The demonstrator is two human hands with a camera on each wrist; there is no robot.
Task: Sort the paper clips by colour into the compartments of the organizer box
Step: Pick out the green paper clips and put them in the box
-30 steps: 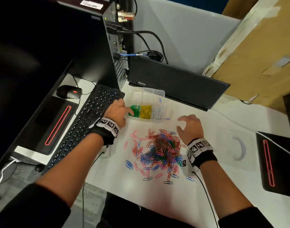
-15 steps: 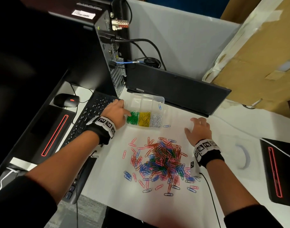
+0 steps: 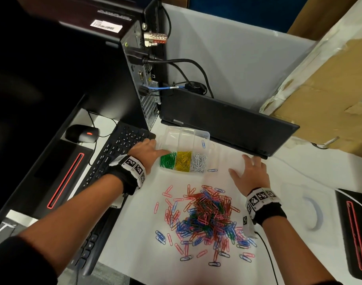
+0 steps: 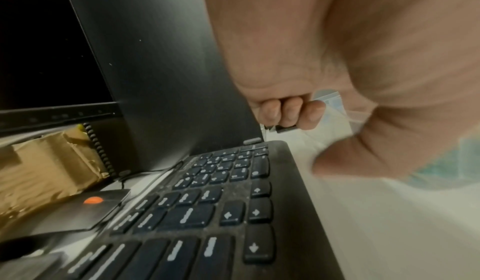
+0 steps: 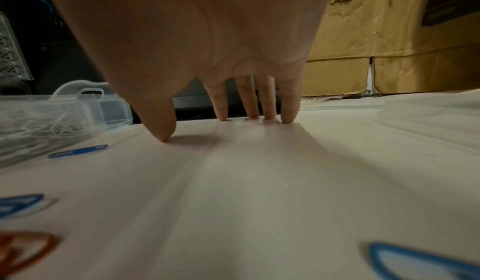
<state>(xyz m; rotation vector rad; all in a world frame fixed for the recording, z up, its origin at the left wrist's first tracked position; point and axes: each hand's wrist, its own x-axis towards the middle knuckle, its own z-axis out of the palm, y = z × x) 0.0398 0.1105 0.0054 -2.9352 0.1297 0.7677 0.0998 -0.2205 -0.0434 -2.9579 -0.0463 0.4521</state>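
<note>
White desk point(image 3: 299, 182) — cardboard point(image 3: 330, 89) behind | left hand point(image 3: 147, 150) grip curled, contents unclear | right hand point(image 3: 249, 173) splayed flat

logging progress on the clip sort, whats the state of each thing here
organizer box: open; near row holds green, yellow, white clips; one blue clip in a far compartment
pile of clips: unsorted, mixed colours
left hand: at the box's green end, fingers curled
right hand: fingertips spread on the table, holding nothing
</note>
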